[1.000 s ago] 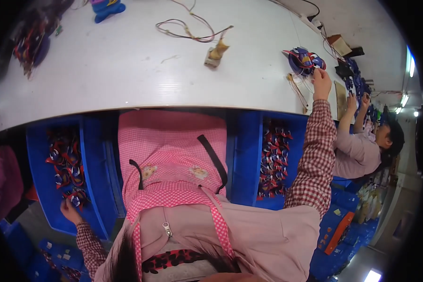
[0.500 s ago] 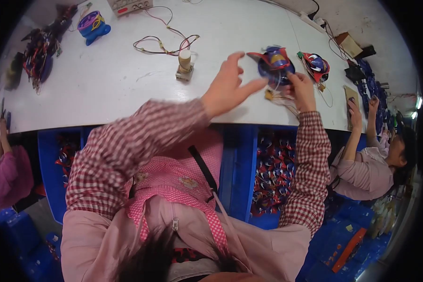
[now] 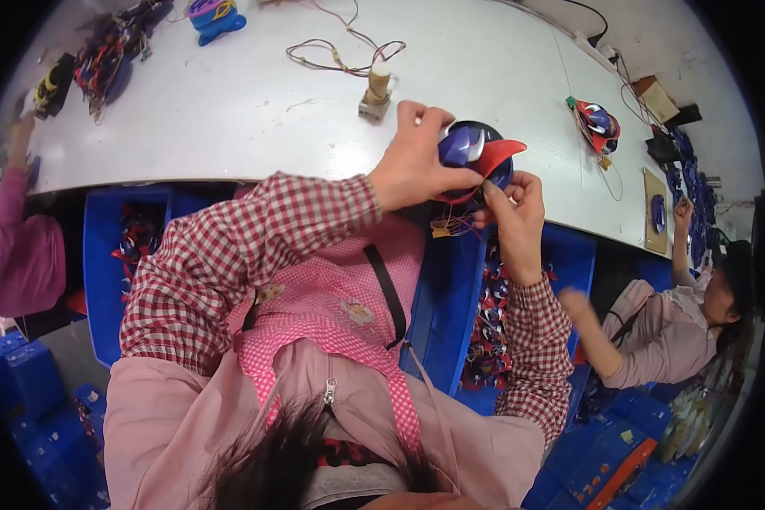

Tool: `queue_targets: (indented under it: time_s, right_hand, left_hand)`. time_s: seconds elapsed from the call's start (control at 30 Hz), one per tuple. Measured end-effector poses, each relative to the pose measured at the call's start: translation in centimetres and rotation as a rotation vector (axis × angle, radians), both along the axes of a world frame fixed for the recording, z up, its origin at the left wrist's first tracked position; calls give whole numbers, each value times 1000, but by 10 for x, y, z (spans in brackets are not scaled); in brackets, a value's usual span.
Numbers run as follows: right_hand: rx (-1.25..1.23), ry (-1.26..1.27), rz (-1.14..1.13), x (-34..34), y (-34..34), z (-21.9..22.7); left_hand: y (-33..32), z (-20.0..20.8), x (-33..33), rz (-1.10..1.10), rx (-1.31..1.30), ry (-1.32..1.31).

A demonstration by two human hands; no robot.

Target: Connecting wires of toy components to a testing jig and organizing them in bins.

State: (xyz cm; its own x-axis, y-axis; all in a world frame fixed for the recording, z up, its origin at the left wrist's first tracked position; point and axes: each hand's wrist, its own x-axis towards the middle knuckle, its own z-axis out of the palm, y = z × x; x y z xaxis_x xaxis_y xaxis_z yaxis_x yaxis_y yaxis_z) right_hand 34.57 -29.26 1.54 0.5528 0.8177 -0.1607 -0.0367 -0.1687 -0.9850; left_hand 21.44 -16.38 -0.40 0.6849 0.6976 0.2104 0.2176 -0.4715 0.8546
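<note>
Over the table's front edge I hold a plastic toy part (image 3: 503, 153) with a glossy purple-blue dome, red wing-like pieces and a dark round base. My left hand (image 3: 410, 168) is closed around its left side, thumb across the front. My right hand (image 3: 520, 217) pinches its lower right edge between thumb and fingers; the exact spot gripped is hidden. Thin wires with a small tan piece (image 3: 441, 228) dangle beneath the part. A similar red and purple toy part (image 3: 599, 126) lies on the table to the right, with wires trailing from it.
On the white table (image 3: 272, 136) stand a small post-topped device (image 3: 376, 92), a loop of cable (image 3: 336, 61), a blue round toy (image 3: 217, 24) and a heap of parts (image 3: 115, 64). Blue bins (image 3: 102, 280) with parts sit below. Co-workers (image 3: 667, 327) sit on both sides.
The toy part has come toward me and been turned. My left hand, open and apart from it before, now grips it. The right co-worker's near hand has dropped from the table.
</note>
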Motion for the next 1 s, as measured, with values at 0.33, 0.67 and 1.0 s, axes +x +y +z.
queue_targets:
  time_s: [0.33,0.67,1.0]
  right_hand:
    - [-26,196,200,-87,-6,10]
    - [-28,172,308,-178,101,5]
    - [-161,16,296,-189,136,3]
  left_hand:
    - [-11,37,-203,143,167,-297]
    - [117,23,-318,593,545,78]
    - [204,-7,-327,738,647,151]
